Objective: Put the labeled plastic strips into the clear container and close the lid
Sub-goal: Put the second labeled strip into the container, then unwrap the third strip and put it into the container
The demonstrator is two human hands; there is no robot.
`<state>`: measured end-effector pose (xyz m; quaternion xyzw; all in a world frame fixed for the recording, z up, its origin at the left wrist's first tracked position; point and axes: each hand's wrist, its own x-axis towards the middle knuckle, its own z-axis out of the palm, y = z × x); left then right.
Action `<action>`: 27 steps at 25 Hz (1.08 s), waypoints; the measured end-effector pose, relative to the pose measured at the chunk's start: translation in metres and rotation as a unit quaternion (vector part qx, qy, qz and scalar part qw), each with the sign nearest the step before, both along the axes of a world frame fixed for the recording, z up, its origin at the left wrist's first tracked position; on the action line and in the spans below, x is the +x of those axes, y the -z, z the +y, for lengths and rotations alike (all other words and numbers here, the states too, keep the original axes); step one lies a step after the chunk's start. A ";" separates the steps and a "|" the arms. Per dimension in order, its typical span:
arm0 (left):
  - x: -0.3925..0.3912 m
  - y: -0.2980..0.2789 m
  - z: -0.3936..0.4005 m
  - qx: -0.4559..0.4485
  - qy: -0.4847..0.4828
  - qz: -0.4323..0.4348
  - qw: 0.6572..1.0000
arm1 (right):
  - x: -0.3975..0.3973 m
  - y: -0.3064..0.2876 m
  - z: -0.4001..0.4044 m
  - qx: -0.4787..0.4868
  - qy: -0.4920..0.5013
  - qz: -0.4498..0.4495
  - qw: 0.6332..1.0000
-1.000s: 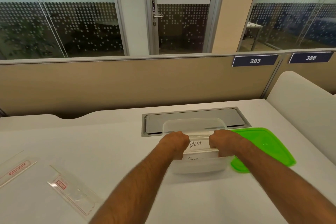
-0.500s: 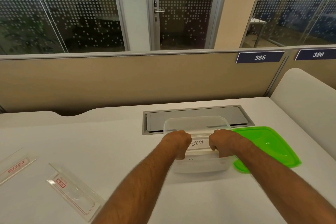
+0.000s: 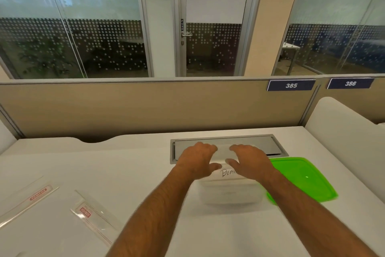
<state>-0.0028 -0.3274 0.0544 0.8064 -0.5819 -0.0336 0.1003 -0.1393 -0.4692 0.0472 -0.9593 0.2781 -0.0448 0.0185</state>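
The clear container (image 3: 230, 193) stands on the white desk in front of me, with a strip marked "BEAR" (image 3: 228, 172) lying inside it. My left hand (image 3: 196, 159) and my right hand (image 3: 249, 162) hover just above its far rim, fingers spread, holding nothing. The green lid (image 3: 302, 179) lies flat on the desk, touching the container's right side. Two clear plastic strips with red labels rest at the left: one (image 3: 93, 216) nearer the middle, the other (image 3: 29, 200) by the left edge.
A grey metal cable hatch (image 3: 258, 144) is set into the desk behind the container. A tan partition (image 3: 145, 106) closes the back. A white curved divider (image 3: 345, 131) rises at the right.
Both hands were closed on the strip in the container; now they have let go, opened and lifted toward the far rim. The camera has tilted up a little.
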 end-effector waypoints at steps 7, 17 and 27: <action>0.025 -0.011 0.072 -0.044 -0.062 -0.091 0.993 | 0.011 -0.004 0.061 -0.037 -0.005 -0.040 0.999; 0.054 0.004 0.169 -0.012 -0.131 -0.116 0.984 | 0.046 0.008 0.140 -0.028 -0.035 -0.044 0.998; 0.095 0.009 0.263 0.016 -0.191 -0.118 0.974 | 0.102 0.031 0.228 0.001 -0.094 -0.039 0.995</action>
